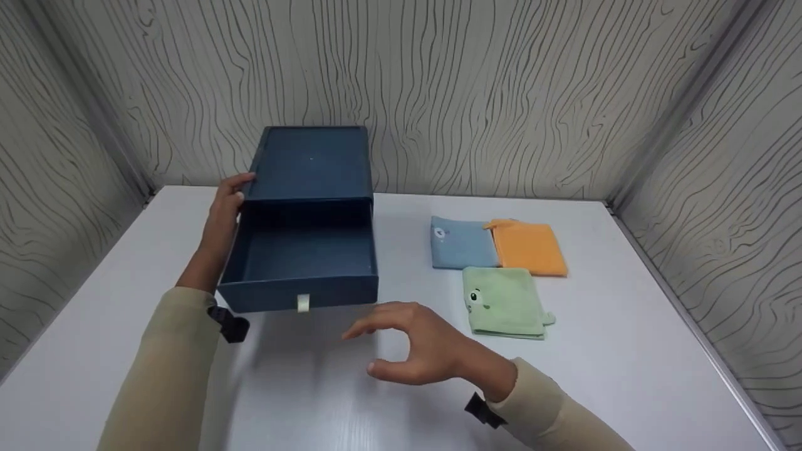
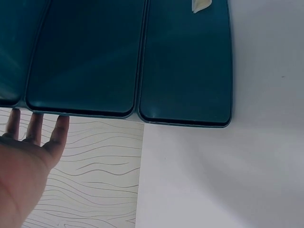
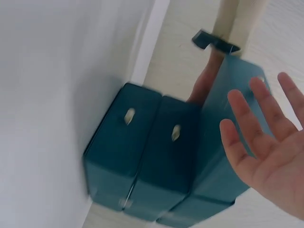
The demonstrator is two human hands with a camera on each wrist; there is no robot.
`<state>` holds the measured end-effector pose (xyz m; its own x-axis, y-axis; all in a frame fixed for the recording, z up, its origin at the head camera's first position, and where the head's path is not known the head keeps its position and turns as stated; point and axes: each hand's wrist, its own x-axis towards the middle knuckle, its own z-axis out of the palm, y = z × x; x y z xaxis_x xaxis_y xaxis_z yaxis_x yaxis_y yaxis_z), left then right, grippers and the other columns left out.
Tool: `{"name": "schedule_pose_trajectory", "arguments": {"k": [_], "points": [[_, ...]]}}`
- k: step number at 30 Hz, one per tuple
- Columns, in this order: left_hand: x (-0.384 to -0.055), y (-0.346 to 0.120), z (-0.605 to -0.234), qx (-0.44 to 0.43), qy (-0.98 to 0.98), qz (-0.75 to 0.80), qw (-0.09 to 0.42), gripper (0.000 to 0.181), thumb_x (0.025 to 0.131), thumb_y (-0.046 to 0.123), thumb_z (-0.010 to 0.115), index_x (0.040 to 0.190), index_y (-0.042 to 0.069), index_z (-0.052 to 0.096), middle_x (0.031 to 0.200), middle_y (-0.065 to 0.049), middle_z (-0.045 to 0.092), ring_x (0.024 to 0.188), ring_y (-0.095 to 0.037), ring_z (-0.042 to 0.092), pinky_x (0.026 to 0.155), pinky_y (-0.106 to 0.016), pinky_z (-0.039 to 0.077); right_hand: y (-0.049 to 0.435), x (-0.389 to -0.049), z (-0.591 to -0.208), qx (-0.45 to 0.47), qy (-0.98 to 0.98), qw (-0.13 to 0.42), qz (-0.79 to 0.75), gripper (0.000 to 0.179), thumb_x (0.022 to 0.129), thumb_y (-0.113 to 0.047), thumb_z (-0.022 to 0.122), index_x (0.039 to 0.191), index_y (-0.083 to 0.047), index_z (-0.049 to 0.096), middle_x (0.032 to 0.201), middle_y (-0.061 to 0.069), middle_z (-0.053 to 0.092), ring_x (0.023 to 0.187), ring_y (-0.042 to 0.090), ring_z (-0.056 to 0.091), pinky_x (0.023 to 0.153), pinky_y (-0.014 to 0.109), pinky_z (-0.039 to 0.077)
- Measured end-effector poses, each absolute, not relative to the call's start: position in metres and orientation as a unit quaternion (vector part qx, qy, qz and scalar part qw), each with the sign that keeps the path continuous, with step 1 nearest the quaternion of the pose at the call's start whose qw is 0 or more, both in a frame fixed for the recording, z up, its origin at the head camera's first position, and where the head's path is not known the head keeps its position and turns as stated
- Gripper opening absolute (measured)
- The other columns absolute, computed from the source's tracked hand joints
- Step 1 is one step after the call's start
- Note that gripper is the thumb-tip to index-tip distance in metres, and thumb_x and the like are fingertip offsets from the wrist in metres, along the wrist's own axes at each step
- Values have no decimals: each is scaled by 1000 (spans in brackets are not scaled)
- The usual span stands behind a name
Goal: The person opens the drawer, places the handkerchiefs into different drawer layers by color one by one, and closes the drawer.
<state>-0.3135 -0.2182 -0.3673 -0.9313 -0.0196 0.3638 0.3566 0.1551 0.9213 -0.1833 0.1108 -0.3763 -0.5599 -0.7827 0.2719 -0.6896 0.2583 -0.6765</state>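
Observation:
A dark blue drawer unit [image 1: 313,164] stands at the back left of the table, its top drawer [image 1: 263,295] pulled far out toward me. Nothing lies on the visible drawer floor, and a pale pull tab [image 1: 303,303] sits on its front. My left hand [image 1: 219,220] rests against the unit's left side; in the left wrist view its fingertips [image 2: 61,121] touch the wall. Just in front of the drawer, to the right, my right hand [image 1: 421,346] hovers with fingers spread and holds nothing. Two lower drawers [image 3: 178,156], pushed in, show in the right wrist view.
Right of the unit lie three folded cloths: a blue one [image 1: 465,245], an orange one [image 1: 531,248] touching it, and a green one [image 1: 505,302] nearer me. Wood-patterned panels [image 1: 426,94] border the white table [image 1: 614,376] at the back and sides.

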Motion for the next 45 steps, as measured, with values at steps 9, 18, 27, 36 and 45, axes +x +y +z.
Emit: {"name": "schedule_pose_trajectory", "arguments": {"k": [9, 18, 27, 36, 45], "points": [[-317, -221, -373, -131, -717, -667, 157, 43, 98, 8, 28, 138, 3, 43, 147, -15, 35, 119, -7, 43, 101, -23, 32, 145, -204, -382, -430, 835, 29, -341, 31, 89, -38, 61, 118, -30, 66, 113, -16, 67, 105, 4, 61, 92, 34, 50], [-319, -219, -373, -121, -712, -675, 154, 42, 98, 9, 28, 137, 6, 45, 144, -13, 39, 114, -6, 46, 97, -20, 34, 177, -217, -386, -378, 874, 1, -306, 34, 88, -41, 61, 121, -29, 64, 120, -17, 65, 110, 8, 60, 92, 39, 51], [-315, -219, -369, -119, -734, -652, 149, 44, 99, 10, 26, 140, 4, 41, 144, -16, 39, 114, -4, 47, 96, -20, 35, 210, -234, -397, -306, 925, -17, -224, 40, 85, -43, 65, 125, -35, 61, 127, -15, 61, 122, 15, 54, 100, 45, 46], [-318, -220, -373, -138, -717, -665, 156, 43, 99, 8, 25, 139, 2, 42, 144, -17, 38, 116, -4, 46, 98, -19, 34, 236, -249, -416, -254, 952, -13, -169, 43, 82, -43, 69, 123, -31, 63, 127, -5, 62, 118, 21, 57, 94, 48, 49], [-318, -220, -373, -129, -722, -662, 154, 43, 99, 9, 26, 139, 3, 42, 143, -15, 38, 116, -4, 46, 99, -20, 33, 250, -259, -430, -217, 968, 10, -125, 47, 80, -47, 70, 123, -31, 64, 127, 1, 60, 113, 24, 56, 93, 50, 48]]}}
